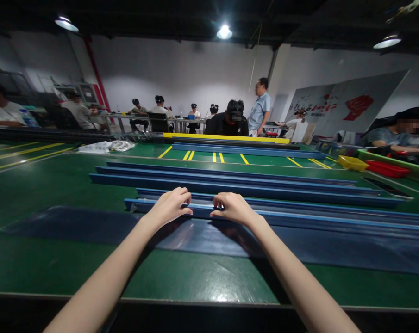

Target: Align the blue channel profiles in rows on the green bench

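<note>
My left hand (172,204) is curled over the front wall of the nearest long blue channel strip (282,217), its thumb on the near side and its fingers over the top. A short way to the right, my right hand (234,208) grips the same strip in a mirrored pose. The strip lies lengthwise across the table, and its right end runs out of view. In front of it, beneath my wrists, a flat, glossy, dark blue sheet (101,226) lies on the green table (181,277). Just behind the hands are further blue channel strips (153,180), parallel to the first.
More strips and a yellow bar (226,137) lie at the table's far side. Clear plastic wrap (122,145) is at the back left. A yellow tray (352,163), a red tray (386,169) and a phone-like dark slab (386,187) are at the right. Several people sit beyond.
</note>
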A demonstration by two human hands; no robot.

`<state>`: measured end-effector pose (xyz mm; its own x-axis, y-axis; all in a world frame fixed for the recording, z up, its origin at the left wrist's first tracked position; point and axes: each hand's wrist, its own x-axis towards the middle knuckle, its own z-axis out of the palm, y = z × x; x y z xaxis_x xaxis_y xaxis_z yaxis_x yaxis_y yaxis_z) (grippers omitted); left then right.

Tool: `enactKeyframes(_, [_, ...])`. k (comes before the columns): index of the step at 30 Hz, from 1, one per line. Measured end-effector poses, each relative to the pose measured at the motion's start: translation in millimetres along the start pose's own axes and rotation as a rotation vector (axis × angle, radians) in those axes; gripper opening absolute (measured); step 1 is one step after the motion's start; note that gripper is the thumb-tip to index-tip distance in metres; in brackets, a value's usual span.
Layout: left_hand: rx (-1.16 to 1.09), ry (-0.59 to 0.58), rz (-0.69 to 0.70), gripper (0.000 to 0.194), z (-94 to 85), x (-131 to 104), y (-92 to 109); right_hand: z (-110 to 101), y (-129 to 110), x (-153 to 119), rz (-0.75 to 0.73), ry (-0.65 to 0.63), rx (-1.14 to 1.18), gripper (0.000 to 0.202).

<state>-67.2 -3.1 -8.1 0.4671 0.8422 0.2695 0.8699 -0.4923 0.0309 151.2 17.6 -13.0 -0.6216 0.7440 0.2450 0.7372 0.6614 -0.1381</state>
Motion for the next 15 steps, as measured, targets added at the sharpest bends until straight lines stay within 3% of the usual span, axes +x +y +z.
enactKeyframes(9, [0.01, -0.002, -0.007, 0.016, 3.9, -0.3, -2.7, -1.4, -9.4, 14.1, 0.068, -0.103, -0.1, 0.032])
enactKeyframes(15, [0.006, 0.013, -0.004, 0.016, 5.6, -0.2, -4.0, 2.5, -9.4, 16.7, 0.107, -0.115, -0.11, 0.028])
